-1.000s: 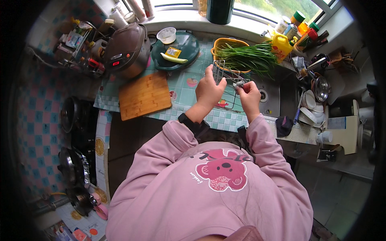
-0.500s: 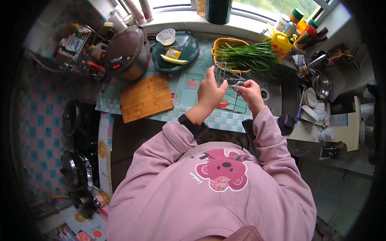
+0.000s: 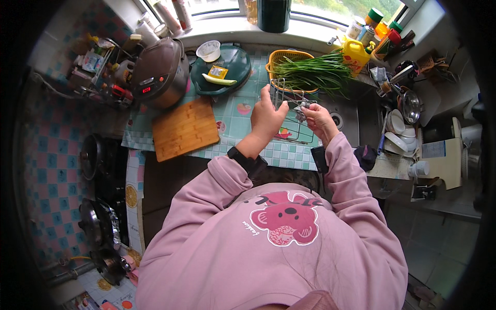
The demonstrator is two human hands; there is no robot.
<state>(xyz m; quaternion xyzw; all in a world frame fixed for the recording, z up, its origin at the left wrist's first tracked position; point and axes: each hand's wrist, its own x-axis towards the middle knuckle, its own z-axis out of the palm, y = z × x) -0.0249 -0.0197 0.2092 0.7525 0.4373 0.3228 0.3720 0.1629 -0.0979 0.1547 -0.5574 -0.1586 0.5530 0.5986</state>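
Holding wire rack over worktop, both hands engaged

Left grip [image 3: 267, 118]: bare hand, thumb and fingers part-closed around the near-left side of the wire rack [image 3: 289, 94]. Fingers partly hidden, so exact finger placement can't be read. Dark watch [image 3: 238, 156] on that wrist.

Right grip [image 3: 320, 121]: thumb and fingertips pinched together on a small crumpled grey scrap [image 3: 301, 111], right at the rack's wires. Scrap material unclear, too small to tell.

Rack position: tilted, in front of the person, above the tiled-pattern worktop [image 3: 235, 133], left of the steel sink [image 3: 351, 112]. Contact between its lower edge and the surface can't be confirmed.

Around it: orange basket [image 3: 289, 52] just beyond the rack, chives [image 3: 315, 72] in it, spilling over its right side. Bamboo cutting board [image 3: 185, 129] to the left, near the brown electric cooker [image 3: 164, 72]. Dark green lid [image 3: 238, 58] behind the board, carrying a clear tub [image 3: 208, 50] and a yellow packet [image 3: 219, 72].
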